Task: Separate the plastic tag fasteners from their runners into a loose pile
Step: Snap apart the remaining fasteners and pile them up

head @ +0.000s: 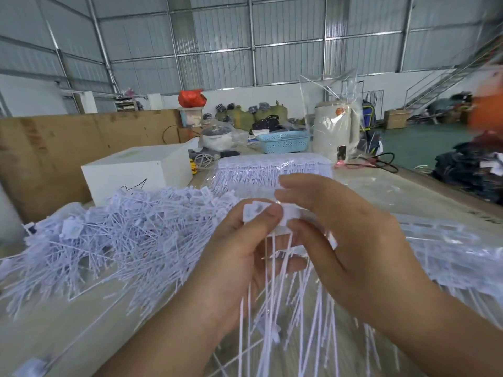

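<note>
A strip of white plastic tag fasteners (275, 216) is sitting between the two hands, raised above the tabletop (81, 330) in the middle of the view, its flat heads bunched at the top and its long thin tails hanging down and fanning out toward the lower edge. The left hand (239, 257) is gripping the heads from the left, thumb lying across the top of them and fingers curling underneath behind the tails. The right hand (351, 238) is closing in from the right, its thumb and fingers curling round the other end of the same heads, so both hands are pinching the strip and almost touching each other.

Just left of the hands, a loose pile of separated fasteners (117, 240) is spreading wide over the tabletop. Beyond the hands, bagged fasteners still on their runners (272, 170) are lying in tidy rows inside clear plastic, and more such rows (449, 248) are lying to the right. A white box (138, 172) is standing behind the pile, with a blue basket (283, 141) and a cream kettle (334, 129) farther back.
</note>
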The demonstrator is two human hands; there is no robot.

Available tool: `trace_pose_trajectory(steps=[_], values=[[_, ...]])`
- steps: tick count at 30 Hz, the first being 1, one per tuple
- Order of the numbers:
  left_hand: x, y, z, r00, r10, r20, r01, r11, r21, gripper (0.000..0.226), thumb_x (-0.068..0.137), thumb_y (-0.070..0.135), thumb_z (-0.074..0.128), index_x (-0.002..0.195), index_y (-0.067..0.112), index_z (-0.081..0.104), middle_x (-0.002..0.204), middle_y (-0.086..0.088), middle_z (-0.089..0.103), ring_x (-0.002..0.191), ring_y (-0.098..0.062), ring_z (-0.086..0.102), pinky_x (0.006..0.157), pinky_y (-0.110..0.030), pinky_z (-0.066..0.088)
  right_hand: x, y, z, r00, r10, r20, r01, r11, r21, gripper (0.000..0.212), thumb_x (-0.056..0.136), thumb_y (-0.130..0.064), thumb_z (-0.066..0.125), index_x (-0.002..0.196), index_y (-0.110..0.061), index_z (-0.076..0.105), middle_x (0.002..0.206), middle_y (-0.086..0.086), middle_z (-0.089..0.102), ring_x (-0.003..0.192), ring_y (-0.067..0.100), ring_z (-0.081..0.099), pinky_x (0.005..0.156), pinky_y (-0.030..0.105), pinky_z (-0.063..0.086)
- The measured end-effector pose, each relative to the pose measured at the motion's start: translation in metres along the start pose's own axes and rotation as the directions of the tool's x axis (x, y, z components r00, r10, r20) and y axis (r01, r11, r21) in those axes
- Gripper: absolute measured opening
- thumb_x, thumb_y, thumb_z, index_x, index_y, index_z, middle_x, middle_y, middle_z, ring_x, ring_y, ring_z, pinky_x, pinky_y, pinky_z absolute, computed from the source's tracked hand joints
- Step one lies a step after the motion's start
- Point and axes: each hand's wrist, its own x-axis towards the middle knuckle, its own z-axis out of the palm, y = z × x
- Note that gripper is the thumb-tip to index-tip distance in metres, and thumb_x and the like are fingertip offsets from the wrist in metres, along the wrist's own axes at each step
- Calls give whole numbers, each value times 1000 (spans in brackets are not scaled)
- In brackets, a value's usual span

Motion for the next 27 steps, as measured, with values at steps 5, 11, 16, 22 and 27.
trace_pose_trajectory(steps=[5,11,16,22,27], values=[[-10,5,-5,995,-91,-29,87,991,-104,46,79,37,61,113,6,66,93,-15,73,73,-28,72,63,-40,60,-4,11,-7,956,101,-276,-40,975,218,41,88,-46,64,120,-21,56,121,-15,60,113,-1,54,90,3,37],[8,21,-16,993,65,-99,-53,992,118,44,102,22,38,66,11,61,61,-13,63,33,-1,55,36,-14,43,-4,14,-1,976,166,143,-209,899,384,44,84,-74,45,120,-48,44,94,-30,67,68,5,65,59,19,51],[2,21,-30,991,-13,-134,55,946,320,26,90,38,55,89,17,69,83,-9,74,65,-21,71,57,-32,56,-4,22,-10,936,284,207,-299,953,45,65,71,-90,30,113,-42,44,73,-17,57,63,0,55,51,19,38],[16,25,-55,866,254,-430,-91,927,365,33,93,23,61,62,28,71,61,5,61,47,-9,49,60,-31,40,-1,38,-30,790,581,196,-465,776,-427,78,72,-89,20,123,-37,48,68,-14,51,74,13,60,69,31,51],[12,28,-55,899,223,-377,-130,958,256,32,91,-2,54,71,22,64,57,-4,61,42,-12,48,41,-22,45,-2,57,-35,751,656,68,-486,619,-617,52,86,-69,40,120,-32,53,94,-8,61,96,21,59,83,36,49]])
